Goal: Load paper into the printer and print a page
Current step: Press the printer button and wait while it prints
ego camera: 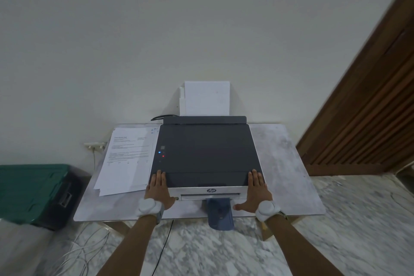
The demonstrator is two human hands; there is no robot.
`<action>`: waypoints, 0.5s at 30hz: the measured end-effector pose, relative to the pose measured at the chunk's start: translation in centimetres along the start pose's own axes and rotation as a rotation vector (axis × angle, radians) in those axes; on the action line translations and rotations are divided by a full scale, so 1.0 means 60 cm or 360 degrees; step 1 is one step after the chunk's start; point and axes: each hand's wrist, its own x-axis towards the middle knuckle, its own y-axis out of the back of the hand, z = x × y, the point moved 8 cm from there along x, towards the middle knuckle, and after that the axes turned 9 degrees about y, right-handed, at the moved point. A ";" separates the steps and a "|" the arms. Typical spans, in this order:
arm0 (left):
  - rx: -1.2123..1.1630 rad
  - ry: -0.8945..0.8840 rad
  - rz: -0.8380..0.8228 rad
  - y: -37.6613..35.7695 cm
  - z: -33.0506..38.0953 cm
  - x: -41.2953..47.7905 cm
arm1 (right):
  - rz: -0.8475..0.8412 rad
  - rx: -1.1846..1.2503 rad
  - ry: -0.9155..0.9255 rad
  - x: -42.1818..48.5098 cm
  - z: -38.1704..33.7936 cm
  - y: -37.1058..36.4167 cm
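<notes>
A dark grey printer [206,152] with a white front sits on a small marble table [289,177]. White blank paper [206,97] stands upright in its rear input tray. A blue light and a red cross glow on its left control strip [161,154]. My left hand [158,187] lies flat on the printer's front left corner, fingers on the lid. My right hand [256,188] lies flat on the front right corner, thumb spread toward the table. A blue output tray [220,214] sticks out below the front slot.
A stack of printed sheets [127,159] lies on the table left of the printer. A green and black case [35,192] stands on the floor at left. Cables [78,255] trail over the marble floor. A wooden door [367,107] is at right.
</notes>
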 end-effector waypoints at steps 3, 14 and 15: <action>-0.0025 0.0013 0.0006 -0.004 -0.001 -0.004 | -0.0001 -0.0003 -0.0002 0.000 -0.002 -0.001; -0.0085 0.0006 0.0008 -0.006 0.000 -0.007 | -0.0003 -0.0017 0.0021 -0.003 -0.002 0.003; -0.0091 0.0004 0.0005 -0.007 0.000 -0.007 | -0.0002 -0.0014 0.0022 -0.004 -0.002 0.003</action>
